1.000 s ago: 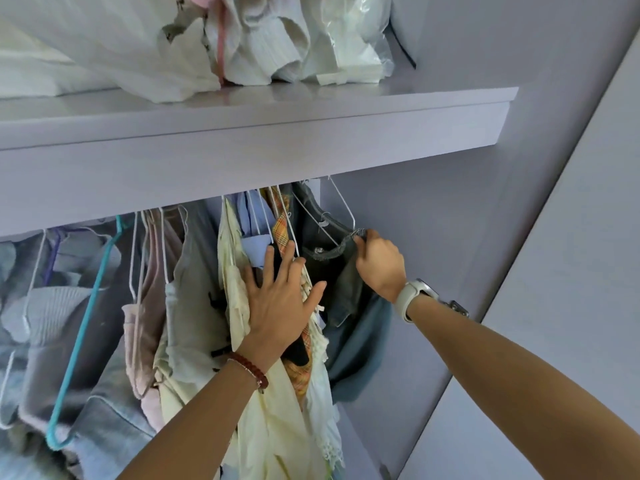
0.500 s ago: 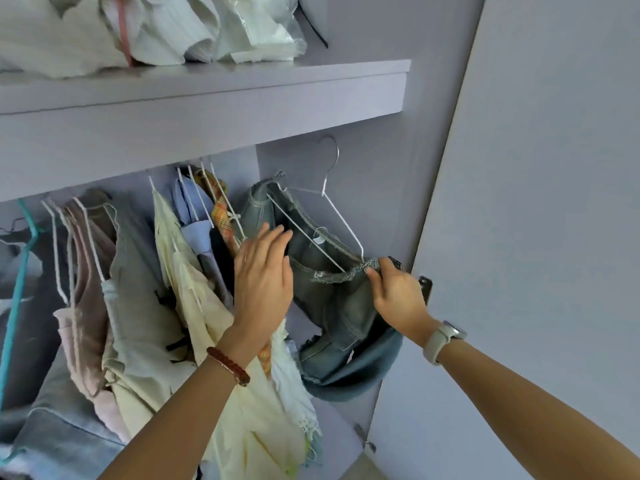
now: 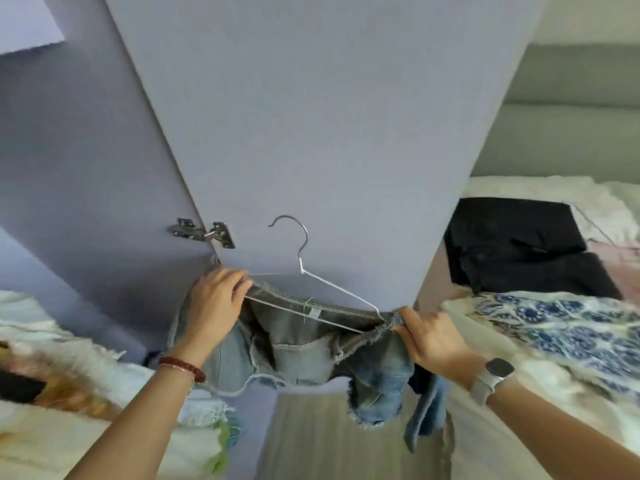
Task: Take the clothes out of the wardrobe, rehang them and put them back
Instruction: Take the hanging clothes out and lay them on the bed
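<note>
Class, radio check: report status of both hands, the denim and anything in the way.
Left hand grips denim at hanger's left end. Right hand grips right end. Denim held clear of wardrobe. Open door directly ahead.

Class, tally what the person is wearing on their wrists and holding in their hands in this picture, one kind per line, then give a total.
Wire hangers: 1, white hanger
Denim garments: 1, denim shorts held at the waistband by the left hand and right hand
Watches: 1, watch
Bracelets: 1, bracelet
Total: 4
</note>
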### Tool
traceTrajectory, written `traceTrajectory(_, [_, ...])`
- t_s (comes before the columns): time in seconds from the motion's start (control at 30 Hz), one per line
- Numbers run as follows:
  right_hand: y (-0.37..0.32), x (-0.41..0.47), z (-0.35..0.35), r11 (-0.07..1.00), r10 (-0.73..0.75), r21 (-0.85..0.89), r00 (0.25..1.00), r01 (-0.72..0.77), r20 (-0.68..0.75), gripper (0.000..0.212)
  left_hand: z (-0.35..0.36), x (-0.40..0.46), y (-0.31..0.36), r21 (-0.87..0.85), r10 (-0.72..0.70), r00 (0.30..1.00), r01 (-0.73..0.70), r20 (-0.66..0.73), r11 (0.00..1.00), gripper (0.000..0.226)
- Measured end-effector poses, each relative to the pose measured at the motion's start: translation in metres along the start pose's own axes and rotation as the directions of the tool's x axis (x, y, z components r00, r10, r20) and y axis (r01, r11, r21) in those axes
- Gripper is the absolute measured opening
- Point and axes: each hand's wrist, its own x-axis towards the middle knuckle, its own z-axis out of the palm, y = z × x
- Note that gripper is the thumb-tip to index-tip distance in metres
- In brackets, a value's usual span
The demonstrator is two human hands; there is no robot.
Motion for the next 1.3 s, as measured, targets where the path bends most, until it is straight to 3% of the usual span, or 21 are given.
traceTrajectory(0.1, [0.026,-0.048,-0.023,0.996,0.094,-0.007,0.995,-0.094,0.043,0.044,0.029,0.004,0.036,-0.101,0.121,0.979,-0.106,0.163,0.989,0.015])
traceTrajectory(0.23, [0.061,-0.112,-0.061,0.954,0.295,-0.085,0.953,-0.289,0.074,0.030,0.070,-0.011,0.099,-0.130,0.294,0.920,-0.268,0.258,0.954,0.026])
traceTrajectory(0.37, [0.093,-0.176,-0.105,0.807,0.587,-0.109,0.809,-0.581,0.029,0.021,0.098,-0.045,0.179,-0.276,0.322,0.876,-0.229,0.359,0.933,0.023])
traceTrajectory(0.57, [0.113,-0.258,-0.151,0.662,0.748,-0.122,0.663,-0.739,0.037,0.021,0.113,-0.057,0.310,-0.292,0.562,0.803,-0.499,0.199,0.816,0.016])
traceTrajectory(0.7, [0.127,-0.297,-0.175,0.551,0.818,-0.106,0.561,-0.828,-0.125,0.007,0.126,-0.043,0.389,-0.318,0.689,0.723,-0.642,0.053,0.698,0.013])
traceTrajectory(0.83, [0.147,-0.315,-0.204,0.439,0.842,-0.051,0.431,-0.897,-0.325,0.006,0.146,-0.022,0.463,-0.317,0.757,0.653,-0.714,0.022,0.625,0.018])
traceTrajectory(1.0, [0.175,-0.313,-0.228,0.378,0.768,-0.161,0.406,-0.912,-0.495,0.011,0.173,0.011,0.514,-0.119,0.849,0.527,-0.842,0.023,0.526,0.031])
traceTrajectory(1.07, [0.185,-0.309,-0.229,0.389,0.721,-0.217,0.442,-0.895,-0.534,0.021,0.184,0.027,0.521,-0.046,0.831,0.551,-0.830,0.077,0.555,0.042])
traceTrajectory(1.17, [0.201,-0.292,-0.222,0.396,0.704,-0.245,0.464,-0.885,-0.537,0.035,0.202,0.044,0.521,0.042,0.749,0.644,-0.762,0.158,0.646,0.050])
traceTrajectory(1.3, [0.230,-0.261,-0.204,0.389,0.703,-0.237,0.453,-0.890,-0.548,0.027,0.220,0.069,0.517,-0.043,0.645,0.747,-0.648,0.162,0.761,0.052])
